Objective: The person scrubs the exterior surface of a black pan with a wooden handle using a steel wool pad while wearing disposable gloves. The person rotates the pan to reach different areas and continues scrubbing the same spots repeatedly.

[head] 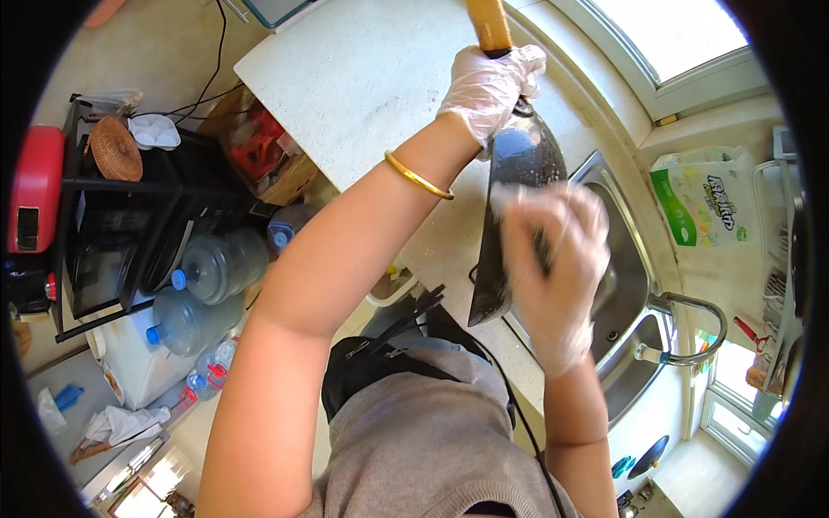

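Observation:
A dark wok [528, 152] stands tipped on its side on the pale countertop [350, 84], beside the sink, with wet drops and streaks on its outer surface. My left hand [489, 87], in a clear disposable glove, is closed around the wok's handle where the wooden grip [490, 26] meets the dark metal. My right hand [557, 239], gloved too and blurred, is curled against or just over the wok's outside. Whether it holds something cannot be told. A small loop handle [473, 274] shows on the wok's lower edge.
A double steel sink [615, 278] with a curved faucet [709, 324] lies to the right, below a window ledge. A green and white tissue pack [706, 197] is beyond it. To the left are a black shelf [123, 184], large water bottles [207, 265] and a cardboard box [288, 181].

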A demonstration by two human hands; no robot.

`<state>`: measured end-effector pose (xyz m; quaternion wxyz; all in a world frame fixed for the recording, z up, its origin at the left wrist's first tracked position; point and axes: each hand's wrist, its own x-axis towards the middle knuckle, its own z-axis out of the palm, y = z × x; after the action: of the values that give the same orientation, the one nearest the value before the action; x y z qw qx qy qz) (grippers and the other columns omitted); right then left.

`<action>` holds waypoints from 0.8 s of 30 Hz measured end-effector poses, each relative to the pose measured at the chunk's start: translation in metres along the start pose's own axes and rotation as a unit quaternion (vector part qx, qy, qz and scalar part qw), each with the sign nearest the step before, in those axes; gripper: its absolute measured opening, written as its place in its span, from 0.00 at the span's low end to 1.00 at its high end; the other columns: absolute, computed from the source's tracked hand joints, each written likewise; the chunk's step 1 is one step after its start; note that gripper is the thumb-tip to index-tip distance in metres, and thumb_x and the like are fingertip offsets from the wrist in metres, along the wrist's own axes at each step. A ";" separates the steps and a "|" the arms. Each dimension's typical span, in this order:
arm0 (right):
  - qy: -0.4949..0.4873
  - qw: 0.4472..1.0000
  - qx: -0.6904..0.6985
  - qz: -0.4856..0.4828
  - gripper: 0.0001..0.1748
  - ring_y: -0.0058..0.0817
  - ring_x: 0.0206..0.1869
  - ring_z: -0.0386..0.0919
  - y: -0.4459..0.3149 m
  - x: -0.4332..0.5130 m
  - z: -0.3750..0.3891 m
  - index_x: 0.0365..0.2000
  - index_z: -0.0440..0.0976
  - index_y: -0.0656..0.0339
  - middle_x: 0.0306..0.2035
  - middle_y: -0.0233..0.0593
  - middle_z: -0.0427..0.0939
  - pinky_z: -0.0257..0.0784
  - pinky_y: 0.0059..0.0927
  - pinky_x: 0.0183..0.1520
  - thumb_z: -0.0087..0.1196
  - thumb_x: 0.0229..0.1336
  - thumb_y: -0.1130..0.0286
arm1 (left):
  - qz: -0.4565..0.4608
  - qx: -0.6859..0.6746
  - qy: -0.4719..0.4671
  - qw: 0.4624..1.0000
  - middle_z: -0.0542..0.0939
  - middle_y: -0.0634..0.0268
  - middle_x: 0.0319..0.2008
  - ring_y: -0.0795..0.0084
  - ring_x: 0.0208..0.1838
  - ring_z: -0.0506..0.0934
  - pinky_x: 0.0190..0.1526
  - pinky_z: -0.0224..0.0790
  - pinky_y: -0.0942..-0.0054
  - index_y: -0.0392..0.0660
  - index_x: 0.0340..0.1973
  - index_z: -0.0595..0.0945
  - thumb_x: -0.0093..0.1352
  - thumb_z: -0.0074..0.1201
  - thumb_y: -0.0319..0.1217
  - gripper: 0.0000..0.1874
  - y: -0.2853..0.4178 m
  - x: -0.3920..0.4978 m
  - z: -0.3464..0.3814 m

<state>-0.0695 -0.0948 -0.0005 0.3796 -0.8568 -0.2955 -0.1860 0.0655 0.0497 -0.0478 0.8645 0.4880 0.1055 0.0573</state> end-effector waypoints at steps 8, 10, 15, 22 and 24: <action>-0.001 1.000 0.010 0.019 0.10 0.42 0.40 0.78 -0.006 0.013 0.008 0.34 0.81 0.58 0.34 0.41 0.80 0.71 0.40 0.49 0.67 0.52 0.82 | -0.025 0.046 0.006 0.999 0.85 0.64 0.32 0.77 0.30 0.79 0.34 0.74 0.77 0.32 0.43 0.86 0.74 0.66 0.31 0.12 0.004 0.001 -0.002; 0.025 1.000 -0.016 -0.010 0.09 0.42 0.40 0.79 -0.004 0.005 0.011 0.34 0.81 0.58 0.34 0.41 0.80 0.71 0.40 0.50 0.67 0.53 0.82 | -0.019 0.038 0.025 0.999 0.86 0.63 0.34 0.77 0.30 0.80 0.34 0.75 0.76 0.32 0.44 0.86 0.74 0.65 0.29 0.11 0.006 0.000 -0.007; -0.002 0.999 -0.006 0.046 0.08 0.40 0.38 0.79 -0.021 -0.039 -0.002 0.32 0.82 0.58 0.32 0.39 0.80 0.72 0.39 0.48 0.68 0.53 0.82 | -0.024 0.033 0.033 0.999 0.88 0.63 0.37 0.75 0.32 0.82 0.37 0.77 0.77 0.34 0.44 0.87 0.74 0.66 0.31 0.11 0.006 -0.005 -0.012; 0.027 0.999 -0.036 -0.008 0.10 0.41 0.41 0.79 -0.011 -0.022 0.009 0.36 0.82 0.59 0.33 0.40 0.80 0.72 0.41 0.49 0.67 0.54 0.82 | -0.019 0.036 0.041 0.998 0.88 0.63 0.36 0.76 0.33 0.83 0.37 0.77 0.77 0.33 0.45 0.87 0.74 0.66 0.32 0.13 0.005 -0.007 -0.010; 0.022 0.998 -0.020 0.051 0.10 0.39 0.40 0.79 -0.021 -0.050 -0.001 0.35 0.82 0.58 0.33 0.38 0.80 0.72 0.40 0.50 0.68 0.54 0.82 | -0.029 0.015 0.030 0.999 0.86 0.65 0.31 0.77 0.31 0.81 0.35 0.75 0.77 0.34 0.44 0.87 0.74 0.66 0.31 0.11 0.004 -0.008 -0.010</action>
<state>-0.1211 -0.1028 -0.0160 0.3778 -0.8738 -0.2394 -0.1910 0.0552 0.0590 -0.0484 0.8547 0.4960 0.1464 0.0451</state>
